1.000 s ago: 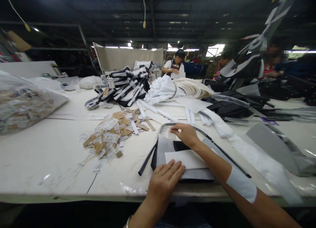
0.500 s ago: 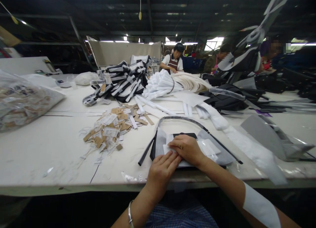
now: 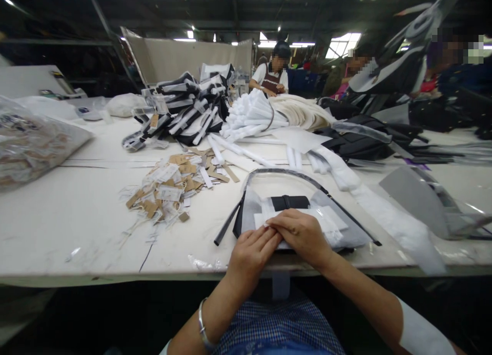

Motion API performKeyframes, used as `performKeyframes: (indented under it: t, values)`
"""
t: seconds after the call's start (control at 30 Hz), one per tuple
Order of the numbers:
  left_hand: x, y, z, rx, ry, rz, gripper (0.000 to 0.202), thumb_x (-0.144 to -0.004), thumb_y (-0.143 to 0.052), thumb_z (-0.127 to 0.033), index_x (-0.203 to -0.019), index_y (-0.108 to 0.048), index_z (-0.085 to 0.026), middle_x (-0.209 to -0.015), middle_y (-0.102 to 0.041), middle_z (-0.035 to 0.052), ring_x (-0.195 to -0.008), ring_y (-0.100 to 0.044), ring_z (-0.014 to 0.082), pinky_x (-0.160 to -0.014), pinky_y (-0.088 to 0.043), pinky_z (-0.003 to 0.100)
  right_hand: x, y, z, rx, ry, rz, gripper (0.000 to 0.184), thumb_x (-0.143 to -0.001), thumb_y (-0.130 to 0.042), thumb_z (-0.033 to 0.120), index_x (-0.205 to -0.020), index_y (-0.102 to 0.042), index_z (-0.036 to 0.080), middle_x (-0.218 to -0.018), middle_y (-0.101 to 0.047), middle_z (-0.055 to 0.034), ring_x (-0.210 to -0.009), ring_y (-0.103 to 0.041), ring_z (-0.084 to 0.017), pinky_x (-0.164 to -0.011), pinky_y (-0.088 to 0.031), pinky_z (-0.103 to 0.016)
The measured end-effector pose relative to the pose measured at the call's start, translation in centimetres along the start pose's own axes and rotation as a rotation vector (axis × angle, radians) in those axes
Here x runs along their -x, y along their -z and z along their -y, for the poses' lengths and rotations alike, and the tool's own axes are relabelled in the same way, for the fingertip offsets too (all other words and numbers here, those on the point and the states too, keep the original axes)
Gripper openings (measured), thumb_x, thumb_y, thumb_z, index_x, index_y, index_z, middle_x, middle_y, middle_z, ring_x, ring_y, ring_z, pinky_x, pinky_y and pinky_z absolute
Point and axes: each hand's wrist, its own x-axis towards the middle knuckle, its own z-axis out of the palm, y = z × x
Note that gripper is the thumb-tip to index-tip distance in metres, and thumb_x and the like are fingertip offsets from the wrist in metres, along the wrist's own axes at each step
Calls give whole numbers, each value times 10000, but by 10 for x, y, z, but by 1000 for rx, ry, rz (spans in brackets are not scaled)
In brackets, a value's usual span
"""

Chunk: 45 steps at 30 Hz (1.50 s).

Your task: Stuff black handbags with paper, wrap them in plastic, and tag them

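A black handbag (image 3: 238,221) lies at the table's front edge, partly covered by grey-white wrapping (image 3: 251,203). Its wrapped handle (image 3: 286,172) arches toward the back, and a black strap band (image 3: 290,202) shows across the middle. My left hand (image 3: 257,248) rests on the bag's near part, fingers stretched out and close together. Over it from the right comes my right hand (image 3: 302,235), its fingers bent and closed at the edge of a white sheet (image 3: 261,220); the fingertips of both hands meet there. Clear plastic-covered white padding (image 3: 329,219) lies beside my right hand.
Left of the bag lies a heap of brown and white tags (image 3: 165,191). Behind are wrapped black-and-white pieces (image 3: 192,109), white rolls (image 3: 251,116) and black bags (image 3: 361,139). A plastic sack (image 3: 34,144) stands far left. A co-worker (image 3: 271,78) is across the table.
Both hands have drawn slightly toward me over the bag, so more of the black strap band shows. The camera view has tilted down a little.
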Motion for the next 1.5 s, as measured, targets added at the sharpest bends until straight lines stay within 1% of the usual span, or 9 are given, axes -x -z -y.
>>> performKeyframes:
  t: [0.2,0.4,0.63,0.8,0.9,1.1,1.27,1.37,1.5]
  values:
    - [2,0,1,12,-17,2,339,-1012,-452,-201,-1332,-563,-190,-1327,-651,53,-1237,-586,194,-962,-482,353,6,1,6,-127,-93,-77,171,-929,-596,173,-956,-758,220,-866,-742,-27,-800,-684,-154,-755,-551,-262]
    - [2,6,8,118,3,108,399,-985,-479,-162,-1382,-512,-189,-1389,-601,72,-1310,-522,197,-1034,-475,380,4,1,5,-152,-111,-88,156,-921,-610,193,-936,-762,226,-853,-746,-27,-797,-690,-159,-763,-561,-272]
    - [7,4,12,173,-17,-76,318,-959,-516,-152,-1270,-578,-129,-1234,-674,126,-1187,-597,217,-1016,-514,368,15,0,5,-57,17,-92,210,-951,-557,186,-1000,-757,230,-857,-734,-47,-808,-663,-173,-759,-556,-305]
    - [8,1,10,165,77,-102,249,-948,-548,-197,-1187,-599,-148,-1075,-684,114,-1046,-628,219,-946,-540,358,24,2,12,33,116,-119,236,-952,-538,138,-1046,-738,222,-868,-736,-43,-824,-642,-184,-814,-550,-341]
    - [10,-1,11,168,111,-114,292,-943,-571,-252,-1219,-565,-156,-1060,-686,112,-1017,-635,220,-907,-550,358,26,4,16,76,161,-101,282,-966,-489,123,-1067,-734,221,-869,-738,-40,-817,-645,-178,-846,-554,-350]
    - [12,-2,13,166,124,-90,447,-938,-582,-250,-1373,-504,-184,-1129,-672,105,-1053,-625,222,-934,-531,354,33,4,23,110,222,-96,306,-962,-490,121,-1153,-708,219,-926,-746,-53,-866,-667,-186,-880,-567,-368]
    - [10,0,12,172,140,-75,406,-952,-570,-246,-1357,-546,-233,-1240,-626,105,-1087,-610,213,-938,-539,355,41,0,28,163,221,-91,324,-956,-491,97,-1182,-693,209,-977,-750,-63,-921,-673,-207,-903,-574,-403]
    - [10,2,11,206,83,-68,410,-949,-579,-217,-1357,-546,-244,-1337,-616,91,-1138,-599,205,-965,-539,357,50,-2,26,154,239,-115,343,-944,-510,76,-1233,-664,178,-1061,-743,-83,-1029,-670,-222,-968,-563,-418]
    - [10,3,11,226,47,-20,453,-930,-604,-167,-1373,-533,-232,-1322,-651,58,-1177,-593,195,-1009,-533,359,73,2,24,86,254,-98,420,-942,-487,45,-1331,-589,166,-1211,-701,-103,-1206,-607,-228,-1042,-525,-456]
